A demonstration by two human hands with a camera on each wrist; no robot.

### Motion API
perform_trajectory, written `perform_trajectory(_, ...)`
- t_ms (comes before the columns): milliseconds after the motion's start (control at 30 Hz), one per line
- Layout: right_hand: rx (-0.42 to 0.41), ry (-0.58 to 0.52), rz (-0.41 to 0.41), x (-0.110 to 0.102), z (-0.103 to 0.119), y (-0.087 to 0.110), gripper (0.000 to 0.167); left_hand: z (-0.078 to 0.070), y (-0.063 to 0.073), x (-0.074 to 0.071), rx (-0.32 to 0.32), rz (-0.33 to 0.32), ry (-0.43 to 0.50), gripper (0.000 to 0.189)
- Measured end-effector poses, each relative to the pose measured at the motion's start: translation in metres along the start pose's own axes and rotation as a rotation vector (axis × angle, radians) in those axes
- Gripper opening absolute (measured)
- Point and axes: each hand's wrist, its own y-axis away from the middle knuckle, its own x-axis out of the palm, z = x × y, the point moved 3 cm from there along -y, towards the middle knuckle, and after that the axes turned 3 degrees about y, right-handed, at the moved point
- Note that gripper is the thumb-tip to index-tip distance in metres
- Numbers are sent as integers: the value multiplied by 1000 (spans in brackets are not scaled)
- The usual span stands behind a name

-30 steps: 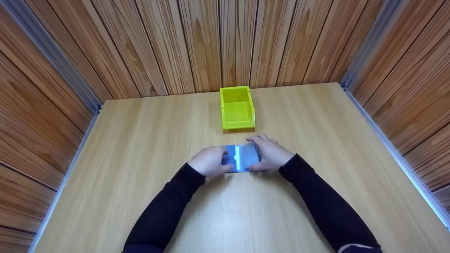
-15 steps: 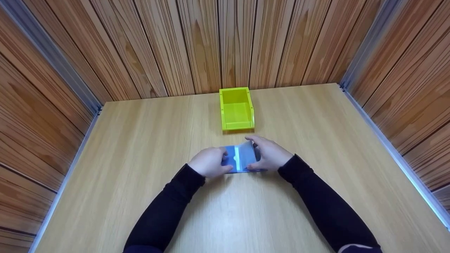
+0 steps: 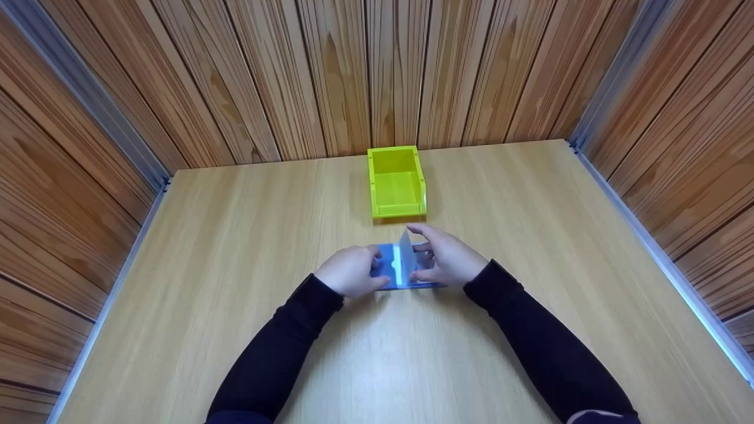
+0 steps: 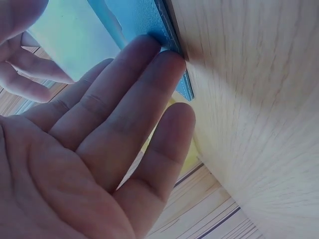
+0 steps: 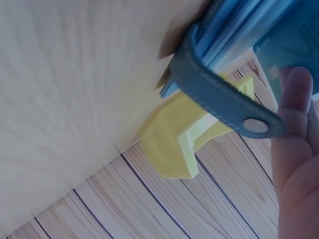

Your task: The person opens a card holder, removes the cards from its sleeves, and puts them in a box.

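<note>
A blue card holder [image 3: 384,266] with leaves of clear sleeves lies spread on the table. In the left wrist view, my left hand [image 4: 99,124] rests extended fingers [image 4: 162,74] on the edge of its left cover. My right hand [image 3: 450,256] is at the right half, thumb and forefinger apart, touching a leaf [image 3: 406,253] that stands nearly upright. A fingertip touches a teal leaf [image 5: 294,45] in the right wrist view. The holder's strap [image 5: 219,89], with a metal snap, sticks out loose. The right cover is partly hidden by my right hand.
Behind the holder, near the back wall, stands a yellow open-fronted bin [image 3: 399,209] on the wooden table [image 3: 265,212]. Wood-panelled walls [image 3: 394,70] enclose the back and both sides, with metal rails at the side edges.
The leaf at my right hand has swung up from the right side toward the middle. My right fingers have shifted slightly left with it, while my left hand has stayed in place.
</note>
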Motion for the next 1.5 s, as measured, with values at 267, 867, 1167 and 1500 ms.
perform_trajectory(267, -122, 83, 44, 11, 5, 1, 81, 6, 1, -8, -37, -32, -19, 45)
perform_trajectory(867, -144, 288, 97, 27, 6, 2, 46, 5, 13, -38, -50, -222, -36, 52)
perform_trajectory(1167, -192, 293, 77, 29, 9, 3, 47, -10, 24, -39, 83, -349, -166, 51)
perform_trajectory(1500, -141, 298, 86, 26, 8, -1, 49, -1, 26, 4, 134, -190, -315, 44)
